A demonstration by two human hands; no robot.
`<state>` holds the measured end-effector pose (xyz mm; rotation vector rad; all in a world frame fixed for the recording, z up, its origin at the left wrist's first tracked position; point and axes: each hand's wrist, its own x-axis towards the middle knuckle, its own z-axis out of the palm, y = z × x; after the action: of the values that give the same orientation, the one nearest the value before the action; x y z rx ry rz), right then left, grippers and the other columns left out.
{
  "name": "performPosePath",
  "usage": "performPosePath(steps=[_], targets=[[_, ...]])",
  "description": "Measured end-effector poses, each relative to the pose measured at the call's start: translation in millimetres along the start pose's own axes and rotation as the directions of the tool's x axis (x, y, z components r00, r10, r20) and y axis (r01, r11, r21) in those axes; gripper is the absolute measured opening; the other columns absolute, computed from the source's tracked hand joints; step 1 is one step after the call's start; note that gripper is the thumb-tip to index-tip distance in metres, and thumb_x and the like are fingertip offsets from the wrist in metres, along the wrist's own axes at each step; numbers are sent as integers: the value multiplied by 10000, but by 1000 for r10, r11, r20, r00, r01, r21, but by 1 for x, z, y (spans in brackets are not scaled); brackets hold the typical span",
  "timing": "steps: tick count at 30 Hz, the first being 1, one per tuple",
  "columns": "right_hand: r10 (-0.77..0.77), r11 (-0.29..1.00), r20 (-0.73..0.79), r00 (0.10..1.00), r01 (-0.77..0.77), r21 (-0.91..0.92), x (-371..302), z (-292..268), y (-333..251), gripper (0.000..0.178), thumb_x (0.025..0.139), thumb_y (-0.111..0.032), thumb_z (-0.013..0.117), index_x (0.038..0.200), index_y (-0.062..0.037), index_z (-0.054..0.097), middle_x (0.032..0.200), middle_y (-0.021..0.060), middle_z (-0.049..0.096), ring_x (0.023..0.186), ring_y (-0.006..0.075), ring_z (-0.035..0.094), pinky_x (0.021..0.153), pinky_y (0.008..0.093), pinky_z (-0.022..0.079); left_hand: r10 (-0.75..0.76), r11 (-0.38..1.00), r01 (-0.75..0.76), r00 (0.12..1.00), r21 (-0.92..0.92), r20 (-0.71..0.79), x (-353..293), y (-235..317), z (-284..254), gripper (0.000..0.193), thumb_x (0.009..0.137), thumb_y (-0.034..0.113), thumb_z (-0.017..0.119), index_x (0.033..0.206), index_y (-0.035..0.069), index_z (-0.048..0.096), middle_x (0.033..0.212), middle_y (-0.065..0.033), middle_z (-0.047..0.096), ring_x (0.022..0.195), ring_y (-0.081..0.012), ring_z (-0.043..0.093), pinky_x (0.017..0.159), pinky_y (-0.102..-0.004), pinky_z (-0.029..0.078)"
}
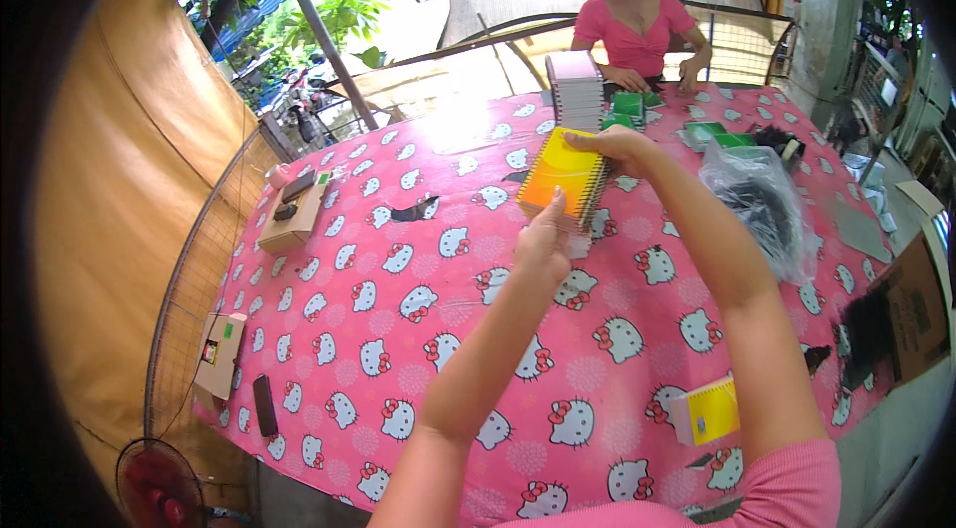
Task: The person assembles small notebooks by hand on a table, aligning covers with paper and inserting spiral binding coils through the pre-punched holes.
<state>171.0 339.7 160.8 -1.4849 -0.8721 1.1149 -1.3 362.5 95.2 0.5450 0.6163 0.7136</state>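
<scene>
Both my arms reach out over the pink table, meeting at a small stack of yellow spiral notebooks (560, 167). My left hand (544, 237) grips its near end, the thumb lying on the top cover. At the far right corner my right hand (615, 143) closes on the stack, thumb on top and fingers around the side. Black wire binding runs down the stack's right side. Just behind it rises a tall stack of spiral notebooks (578, 102). Another yellow spiral notebook (711, 412) lies near my right upper arm.
Across the table (418, 259) is a person (631, 40) in a pink top, near green packets (629, 110). A clear plastic bag (759, 209) with dark contents and a cardboard box (901, 309) are at right. Cartons (295, 219) and a phone (264, 404) lie left.
</scene>
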Motion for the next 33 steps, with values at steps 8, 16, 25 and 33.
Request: performPosePath(steps=[8, 16, 25, 33], targets=[[-19, 971, 51, 998, 31, -236, 99, -43, 27, 734, 632, -570, 806, 1007, 42, 651, 886, 89, 667, 722, 169, 656, 619, 291, 527, -8, 999, 2, 986, -33, -168, 23, -17, 38, 266, 856, 262, 697, 1065, 153, 573, 1047, 13, 581, 947, -158, 504, 949, -382, 333], [-381, 858, -109, 918, 307, -411, 126, -46, 80, 777, 765, -758, 525, 952, -23, 694, 858, 85, 668, 773, 170, 623, 705, 266, 466, 57, 994, -54, 998, 90, -25, 0, -8, -6, 315, 841, 194, 699, 1090, 61, 560, 1169, -94, 515, 1097, -220, 453, 923, -359, 377], [-260, 964, -404, 877, 258, -58, 141, -16, 150, 899, 900, -723, 202, 831, 36, 680, 789, 158, 654, 745, 235, 581, 704, 351, 418, 430, 668, -412, 893, 620, 131, 56, -47, -74, 695, 748, 125, 785, 1310, -13, 399, 1309, -155, 466, 1288, -217, 356, 1031, -384, 361], [-313, 946, -456, 833, 316, -72, 134, -24, 160, 934, 890, -736, 173, 886, 59, 663, 796, 137, 665, 774, 268, 613, 746, 399, 445, 502, 572, -578, 808, 582, 309, 82, -66, -87, 729, 707, 99, 800, 1300, -24, 393, 1203, -123, 553, 1142, -203, 516, 960, -329, 444]])
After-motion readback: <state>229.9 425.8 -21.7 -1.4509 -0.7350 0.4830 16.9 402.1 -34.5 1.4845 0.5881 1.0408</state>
